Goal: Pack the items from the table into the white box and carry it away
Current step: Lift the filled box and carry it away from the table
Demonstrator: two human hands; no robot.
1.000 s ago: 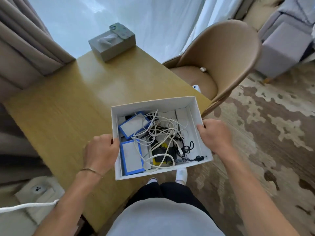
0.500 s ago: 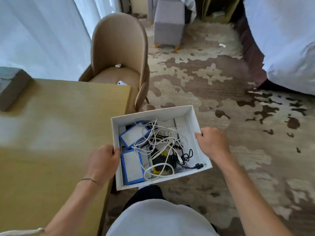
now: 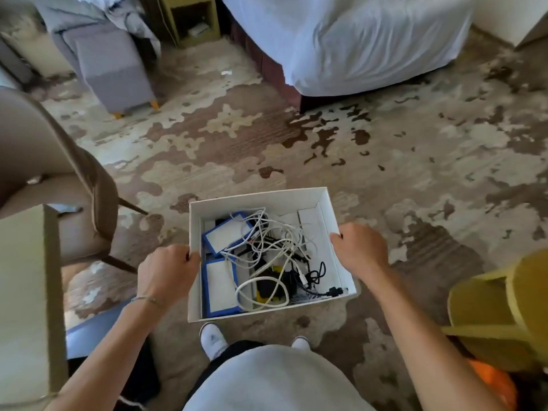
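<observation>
carpet (image 3: 385, 161) lying open ahead of the white box (image 3: 261, 200) | bed (image 3: 355, 40) blocking far right | chair (image 3: 44, 161) and desk (image 3: 26, 292) crowding left | yellow stool (image 3: 489, 307) standing near right

a bedroom, maybe in a hotel: a bed (image 3: 370, 40) with white cover far, patterned carpet (image 3: 415, 149), a chair (image 3: 59, 173) on the left.

White box (image 3: 261, 200), blue-edged white cases (image 3: 226, 234), white cables (image 3: 267, 235); brown-and-cream blotched carpet (image 3: 415, 161).
</observation>
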